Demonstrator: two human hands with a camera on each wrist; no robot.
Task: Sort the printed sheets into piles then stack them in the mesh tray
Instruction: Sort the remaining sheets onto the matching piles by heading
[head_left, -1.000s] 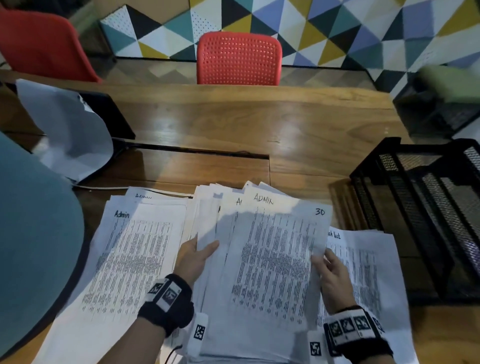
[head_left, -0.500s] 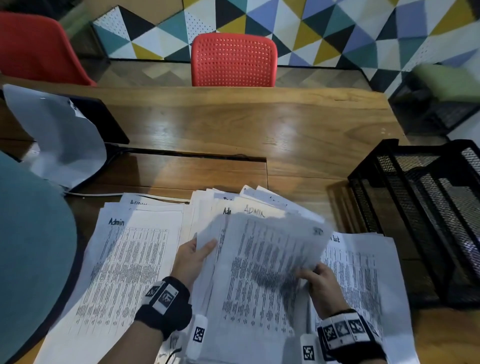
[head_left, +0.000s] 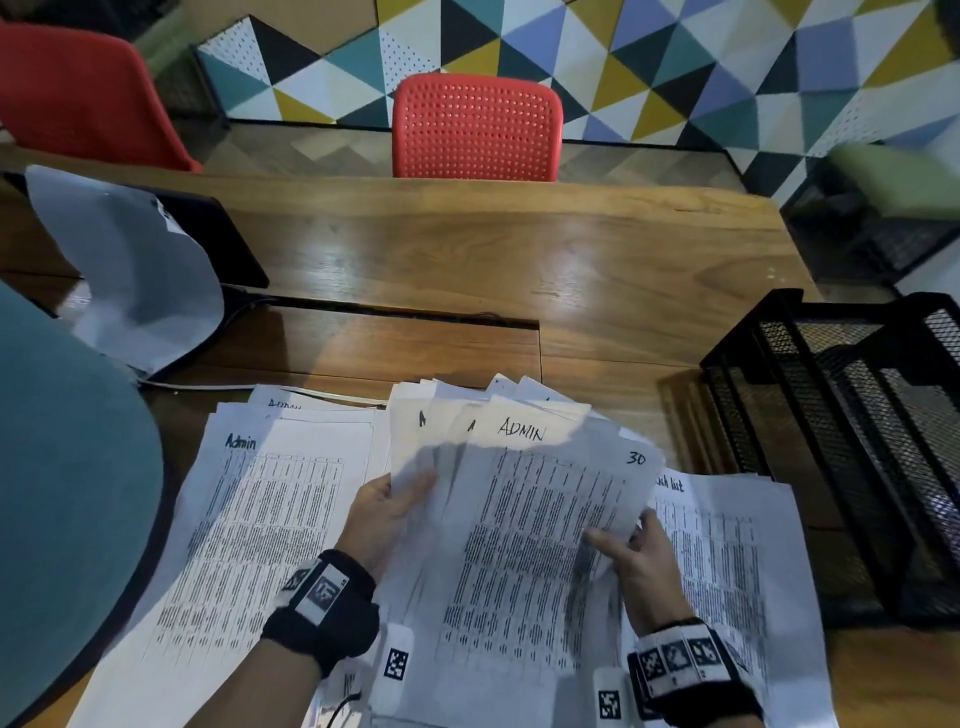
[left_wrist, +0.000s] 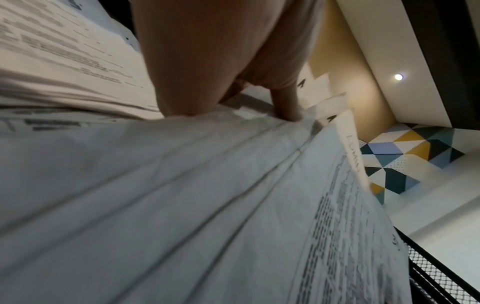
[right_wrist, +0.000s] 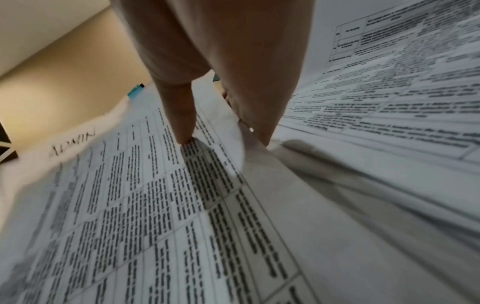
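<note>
A fanned bundle of printed sheets (head_left: 441, 441) is gripped at its left edge by my left hand (head_left: 384, 519), thumb on top. The top sheet (head_left: 540, 530), handwritten "ADMIN" and "30", is pinched at its right edge by my right hand (head_left: 631, 535). In the right wrist view the thumb (right_wrist: 179, 115) presses on that sheet (right_wrist: 130, 205), with the fingers underneath. A pile headed "Admin" (head_left: 270, 519) lies to the left on the table. A second pile (head_left: 727, 561) lies to the right. The black mesh tray (head_left: 779, 415) stands at the right table edge; it looks empty.
The wooden table (head_left: 519, 270) stretches beyond the piles. A grey sheet (head_left: 135, 270) drapes over a dark device at the back left. A teal rounded object (head_left: 62, 493) fills the near left. A red chair (head_left: 475, 130) stands behind the table.
Half a second ago the top ADMIN sheet was buckled and lifted by my right hand; it now lies flatter on the fan. My left hand keeps its grip.
</note>
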